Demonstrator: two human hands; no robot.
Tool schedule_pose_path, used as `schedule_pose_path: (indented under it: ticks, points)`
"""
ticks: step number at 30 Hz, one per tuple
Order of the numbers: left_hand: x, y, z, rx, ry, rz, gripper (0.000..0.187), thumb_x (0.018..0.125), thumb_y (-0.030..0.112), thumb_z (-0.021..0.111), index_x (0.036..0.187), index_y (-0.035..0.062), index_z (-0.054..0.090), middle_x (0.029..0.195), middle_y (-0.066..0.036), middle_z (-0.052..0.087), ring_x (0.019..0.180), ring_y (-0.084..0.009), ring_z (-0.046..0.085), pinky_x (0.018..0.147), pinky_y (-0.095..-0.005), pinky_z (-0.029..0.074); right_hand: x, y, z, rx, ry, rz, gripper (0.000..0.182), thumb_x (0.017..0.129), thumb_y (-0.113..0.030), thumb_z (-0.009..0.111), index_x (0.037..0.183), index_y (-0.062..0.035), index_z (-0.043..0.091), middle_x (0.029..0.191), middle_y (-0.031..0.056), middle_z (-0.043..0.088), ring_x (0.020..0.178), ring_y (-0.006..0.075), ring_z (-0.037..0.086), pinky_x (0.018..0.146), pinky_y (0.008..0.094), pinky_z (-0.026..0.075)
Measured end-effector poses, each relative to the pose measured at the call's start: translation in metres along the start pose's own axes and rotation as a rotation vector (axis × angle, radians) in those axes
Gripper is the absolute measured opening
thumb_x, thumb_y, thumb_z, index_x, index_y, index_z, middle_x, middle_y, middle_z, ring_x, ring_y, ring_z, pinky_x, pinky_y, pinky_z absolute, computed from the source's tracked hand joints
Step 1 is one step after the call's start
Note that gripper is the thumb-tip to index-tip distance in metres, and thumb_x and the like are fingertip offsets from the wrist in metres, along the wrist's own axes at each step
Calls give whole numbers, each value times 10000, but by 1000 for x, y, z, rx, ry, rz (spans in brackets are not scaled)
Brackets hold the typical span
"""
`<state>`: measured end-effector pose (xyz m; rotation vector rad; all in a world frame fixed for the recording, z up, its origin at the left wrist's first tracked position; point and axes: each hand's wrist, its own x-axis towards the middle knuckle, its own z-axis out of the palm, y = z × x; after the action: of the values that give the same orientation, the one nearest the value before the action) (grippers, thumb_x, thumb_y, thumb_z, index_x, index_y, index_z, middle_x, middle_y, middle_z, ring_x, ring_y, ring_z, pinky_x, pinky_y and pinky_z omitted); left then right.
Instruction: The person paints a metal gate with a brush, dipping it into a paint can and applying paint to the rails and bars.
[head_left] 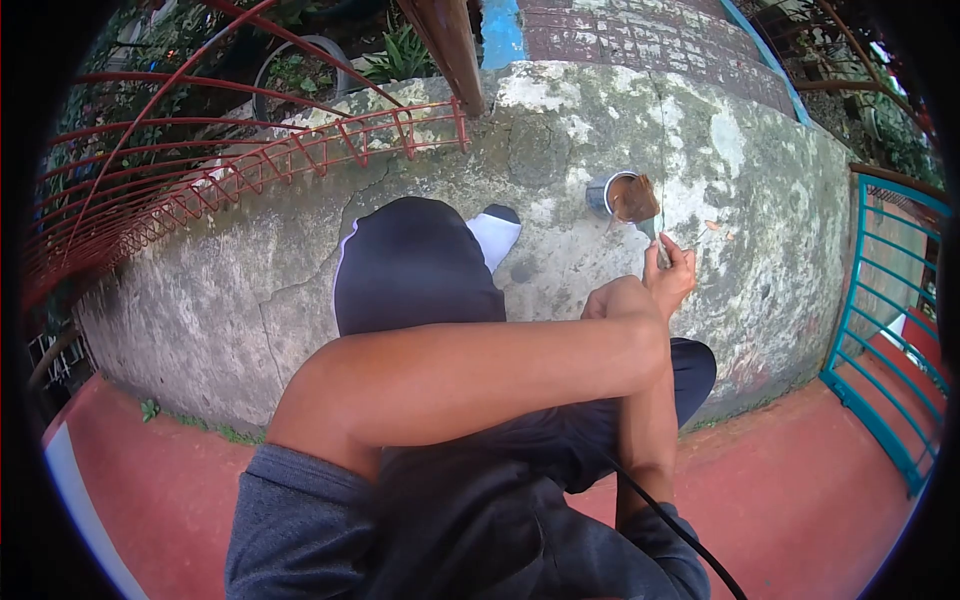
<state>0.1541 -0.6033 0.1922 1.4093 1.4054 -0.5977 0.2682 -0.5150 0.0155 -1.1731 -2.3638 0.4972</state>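
My right hand (672,275) grips the handle of a paintbrush (648,228). The brush's bristle end is coated in thick brown stuff and lies against the mouth of a small metal can (598,196). That can is tipped on its side, its opening toward the right, with brown material inside and at its rim. Beside my right wrist is my left hand (608,299), its fingers curled in; whatever it may hold is hidden. My left arm crosses in front of my body above my right arm.
The weathered concrete ledge (210,270) has cracks and stains. A red metal grille (330,145) and wooden post (445,50) stand at the upper left. A teal gate (850,330) is at the right. My bent knees and a white-and-dark sock (496,236) are near the can.
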Motion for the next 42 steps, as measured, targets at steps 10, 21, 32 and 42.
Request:
schedule_pose_path:
  ticks: [10,21,32,42]
  points:
    - [4,2,1,-1,18,-16,323,608,197,919,898,138,792,776,58,708,584,-117,655,456,-276,488,-1,-1,-3,23,28,-24,236,849,-90,776,1080,-48,798,765,62,468,663,209,517,600,365,468]
    - [14,4,2,-15,20,-30,291,642,191,899,907,127,797,794,51,724,589,-139,677,446,-294,504,-3,-8,-5,33,54,35,261,831,-85,784,1090,-58,797,767,70,483,671,233,518,633,385,469]
    - [19,6,5,14,4,-34,301,634,184,904,913,143,800,803,63,728,598,-135,683,448,-292,506,-7,2,0,81,40,84,266,825,-67,782,1091,-64,798,756,51,463,662,197,507,588,365,468]
    - [29,6,13,182,132,73,210,696,49,823,858,182,833,860,25,760,751,-127,713,633,-315,540,-9,8,0,107,16,42,266,823,-89,779,1084,-40,788,807,120,558,732,305,573,697,418,484]
